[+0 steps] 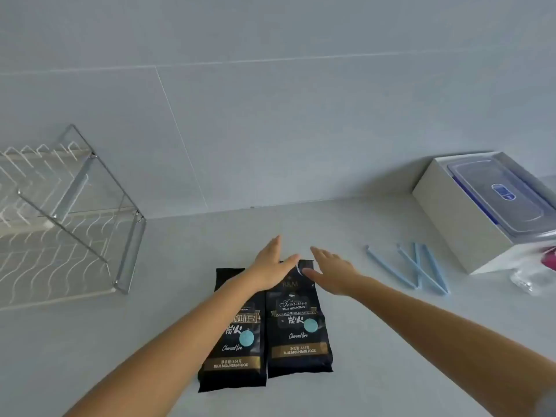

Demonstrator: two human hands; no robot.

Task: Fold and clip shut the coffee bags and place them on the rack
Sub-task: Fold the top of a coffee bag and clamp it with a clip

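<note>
Both hands lie flat, fingers extended: left hand (272, 267) and right hand (332, 273) over the top of the right coffee bag (298, 329) (contact unclear). It lies beside the left coffee bag (237, 353) on the counter (376, 341). Blue clips (418, 270) lie right; wire rack (60, 218) stands left.

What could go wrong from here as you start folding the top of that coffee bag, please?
1. The two coffee bags, left and right, lie edge to edge, so folding the right one may drag or shift its neighbour.
2. Both the left hand and the right hand are at the bag top, while the blue clips lie off to the right; letting go to fetch one may let the fold spring open.
</note>
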